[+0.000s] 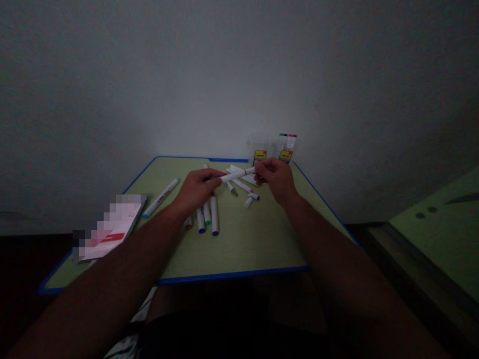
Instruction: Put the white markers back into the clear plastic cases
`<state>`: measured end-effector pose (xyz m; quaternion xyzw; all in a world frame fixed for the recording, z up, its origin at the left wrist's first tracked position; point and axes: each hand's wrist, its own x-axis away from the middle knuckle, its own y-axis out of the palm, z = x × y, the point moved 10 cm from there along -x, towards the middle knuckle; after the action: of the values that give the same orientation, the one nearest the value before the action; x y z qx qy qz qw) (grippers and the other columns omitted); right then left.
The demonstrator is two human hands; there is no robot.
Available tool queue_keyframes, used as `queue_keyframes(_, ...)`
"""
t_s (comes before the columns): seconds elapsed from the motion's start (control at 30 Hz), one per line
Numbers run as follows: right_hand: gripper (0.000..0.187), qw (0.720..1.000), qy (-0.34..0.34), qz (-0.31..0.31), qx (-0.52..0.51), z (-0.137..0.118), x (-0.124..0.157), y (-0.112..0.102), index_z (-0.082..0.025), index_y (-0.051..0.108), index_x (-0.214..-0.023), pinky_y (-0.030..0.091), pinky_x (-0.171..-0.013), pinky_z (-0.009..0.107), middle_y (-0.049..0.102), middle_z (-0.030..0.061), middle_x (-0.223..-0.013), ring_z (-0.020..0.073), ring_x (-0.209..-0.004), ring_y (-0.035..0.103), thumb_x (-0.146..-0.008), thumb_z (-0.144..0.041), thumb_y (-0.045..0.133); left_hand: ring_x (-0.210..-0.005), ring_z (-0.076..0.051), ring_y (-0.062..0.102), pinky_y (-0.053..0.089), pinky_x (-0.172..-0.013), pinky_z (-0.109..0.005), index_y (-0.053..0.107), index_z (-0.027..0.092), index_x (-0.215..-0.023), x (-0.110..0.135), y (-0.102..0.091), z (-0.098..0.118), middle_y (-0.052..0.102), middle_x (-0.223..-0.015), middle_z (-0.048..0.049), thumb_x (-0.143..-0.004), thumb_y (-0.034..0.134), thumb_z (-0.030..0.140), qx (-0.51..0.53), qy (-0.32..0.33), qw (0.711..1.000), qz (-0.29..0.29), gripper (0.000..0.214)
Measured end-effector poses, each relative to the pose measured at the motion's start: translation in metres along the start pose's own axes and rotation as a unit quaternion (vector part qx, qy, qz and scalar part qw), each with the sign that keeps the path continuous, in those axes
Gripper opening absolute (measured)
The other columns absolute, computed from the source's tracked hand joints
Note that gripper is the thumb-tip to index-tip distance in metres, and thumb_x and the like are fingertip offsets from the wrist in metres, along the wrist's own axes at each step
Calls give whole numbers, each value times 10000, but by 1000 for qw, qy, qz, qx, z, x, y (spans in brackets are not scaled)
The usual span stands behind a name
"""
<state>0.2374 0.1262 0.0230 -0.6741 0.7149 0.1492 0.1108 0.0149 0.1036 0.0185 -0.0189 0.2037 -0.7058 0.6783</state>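
Observation:
Between my two hands a white marker point(232, 176) is held nearly level above the table. My left hand point(200, 187) grips its left end, while the fingers of my right hand point(275, 175) pinch its right end. Under it lies an uncapped marker point(231, 189) with a dark tip showing. A loose cap point(253, 197) and a small white piece point(248, 202) rest just below my right hand. Several white markers, among them one with a blue end point(214, 217), lie side by side below my left hand, which partly hides them.
A clear plastic case point(258, 144) stands at the table's back edge, beside another case point(286, 147) of upright markers. At left lie a turquoise-ended marker point(161, 198) and a partly blurred booklet point(116, 234). The light green table point(243, 254) has a blue rim; a wall rises behind it.

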Motion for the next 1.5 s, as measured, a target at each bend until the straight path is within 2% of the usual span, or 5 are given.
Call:
queue_keyframes(0.37,315,996,31,-53,-65,7,0,7,-176,718,-846,521,-484,234,722,6,-670,102,-501,615,-657,-404,827,-521,-117,464,359,-519,-254,748,152,-840,-1,0,-3,550,-583,31,-721,672,396,24,-5,1000,1,282)
queue_keyframes(0.63,302,992,57,-86,-70,14,1,12,-172,724,-808,549,-495,248,726,17,-657,110,-502,627,-617,-367,854,-553,-116,452,353,-547,-259,669,168,-709,-2,-2,-1,567,-597,21,-682,692,378,21,14,1000,5,213)
queue_keyframes(1.07,289,992,67,-96,-51,17,2,14,-172,726,-780,564,-498,262,718,15,-630,110,-484,620,-598,-353,861,-599,-134,468,338,-572,-273,657,188,-694,-2,-1,-3,577,-624,12,-671,683,352,8,6,1000,6,168)
queue_keyframes(1.4,253,997,-7,-63,-32,-6,1,10,-184,691,-761,521,-467,222,655,-27,-569,91,-467,586,-695,-401,803,-818,-183,641,460,-789,-316,759,171,-930,2,1,15,747,-897,-45,-735,709,343,-30,60,998,6,264)
queue_keyframes(1.5,232,998,-17,-50,-34,-8,0,4,-185,692,-782,557,-501,244,659,-29,-589,102,-506,605,-666,-339,820,-793,-177,640,467,-757,-305,767,165,-1001,2,-2,13,746,-892,-47,-736,724,356,-37,54,998,17,329)
